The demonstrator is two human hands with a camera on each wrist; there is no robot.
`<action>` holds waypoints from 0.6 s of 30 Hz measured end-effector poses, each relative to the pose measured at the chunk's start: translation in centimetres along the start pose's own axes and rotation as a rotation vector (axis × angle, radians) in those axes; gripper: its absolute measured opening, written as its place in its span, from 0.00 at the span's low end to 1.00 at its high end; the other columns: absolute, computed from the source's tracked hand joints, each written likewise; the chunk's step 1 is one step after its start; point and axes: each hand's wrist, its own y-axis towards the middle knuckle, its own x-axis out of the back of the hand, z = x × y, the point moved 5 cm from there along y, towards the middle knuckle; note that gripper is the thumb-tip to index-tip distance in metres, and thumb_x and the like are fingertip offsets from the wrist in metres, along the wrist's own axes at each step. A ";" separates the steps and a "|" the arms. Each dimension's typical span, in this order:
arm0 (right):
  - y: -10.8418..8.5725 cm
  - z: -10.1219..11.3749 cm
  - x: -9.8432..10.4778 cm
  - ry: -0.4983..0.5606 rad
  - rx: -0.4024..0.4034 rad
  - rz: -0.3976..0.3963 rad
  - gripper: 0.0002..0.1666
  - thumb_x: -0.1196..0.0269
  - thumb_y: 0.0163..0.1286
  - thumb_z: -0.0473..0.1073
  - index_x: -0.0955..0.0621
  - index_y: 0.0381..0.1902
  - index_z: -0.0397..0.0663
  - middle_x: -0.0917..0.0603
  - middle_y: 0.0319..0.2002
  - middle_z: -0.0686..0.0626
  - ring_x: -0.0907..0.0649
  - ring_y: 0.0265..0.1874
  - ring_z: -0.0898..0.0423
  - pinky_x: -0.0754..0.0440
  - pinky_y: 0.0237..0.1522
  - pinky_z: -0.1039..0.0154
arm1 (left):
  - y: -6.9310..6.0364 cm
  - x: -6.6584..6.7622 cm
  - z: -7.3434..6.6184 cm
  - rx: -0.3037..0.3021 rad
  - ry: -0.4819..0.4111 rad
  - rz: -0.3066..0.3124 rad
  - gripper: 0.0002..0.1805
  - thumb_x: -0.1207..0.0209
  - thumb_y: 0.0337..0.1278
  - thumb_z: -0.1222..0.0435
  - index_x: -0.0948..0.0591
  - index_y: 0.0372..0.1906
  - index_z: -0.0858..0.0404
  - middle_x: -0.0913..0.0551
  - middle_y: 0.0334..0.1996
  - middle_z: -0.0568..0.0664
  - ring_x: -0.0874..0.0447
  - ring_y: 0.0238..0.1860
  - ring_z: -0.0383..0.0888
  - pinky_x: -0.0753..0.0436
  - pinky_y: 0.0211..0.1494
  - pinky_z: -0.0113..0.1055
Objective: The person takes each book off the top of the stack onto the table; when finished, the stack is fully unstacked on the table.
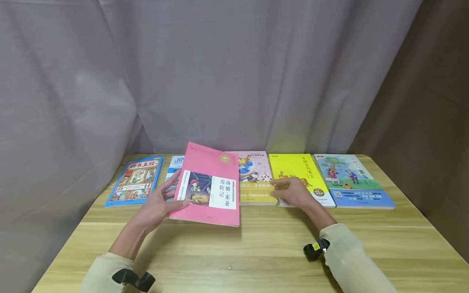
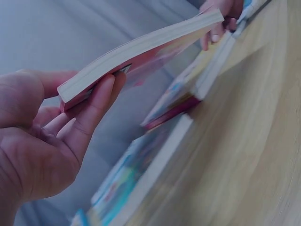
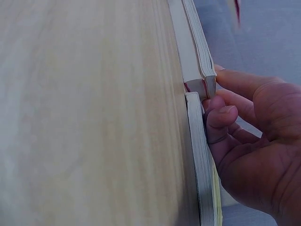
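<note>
A pink paperback book (image 1: 210, 162) with a picture panel is held up in my left hand (image 1: 155, 207), thumb on the cover and fingers behind it. In the left wrist view the book (image 2: 141, 49) is tilted, page edges toward the camera. My right hand (image 1: 293, 192) is at the right edge of a pink-and-yellow book (image 1: 256, 198) lying on the table. In the right wrist view that hand (image 3: 263, 150) has fingertips against the book's corner; the page block (image 3: 188, 52) shows two layers. A yellow book (image 1: 315, 173) lies beside it.
A blue book (image 1: 135, 181) lies at the left end of the row, with another blue-and-white book (image 1: 177, 162) partly hidden behind the pink one. At the right end lies a green-and-blue book (image 1: 353, 183). Grey curtain (image 1: 220, 81) hangs behind the wooden table (image 1: 234, 260).
</note>
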 end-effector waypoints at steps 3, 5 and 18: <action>0.0 -0.3 0.2 0.002 -0.006 -0.001 0.31 0.26 0.69 0.46 0.17 0.68 0.47 0.15 0.57 0.35 0.30 0.17 0.59 0.32 0.20 0.69 | -1.6 1.6 -1.0 -0.016 0.010 0.007 0.56 0.36 0.66 0.77 0.52 0.88 0.44 0.25 0.71 0.72 0.08 0.51 0.47 0.09 0.53 0.41; -0.1 -0.5 0.4 0.006 -0.013 -0.005 0.31 0.26 0.69 0.46 0.17 0.68 0.48 0.15 0.56 0.36 0.31 0.16 0.59 0.32 0.20 0.69 | -2.5 2.6 -1.5 -0.020 0.006 0.008 0.56 0.36 0.66 0.76 0.53 0.88 0.45 0.19 0.67 0.66 0.08 0.50 0.47 0.09 0.53 0.41; -0.2 -0.8 0.3 0.033 -0.035 0.003 0.32 0.26 0.69 0.46 0.18 0.70 0.48 0.16 0.56 0.37 0.31 0.16 0.59 0.33 0.19 0.69 | -9.7 8.7 -1.1 -0.106 -0.066 0.083 0.54 0.46 0.70 0.83 0.54 0.87 0.41 0.11 0.60 0.49 0.08 0.54 0.49 0.09 0.55 0.40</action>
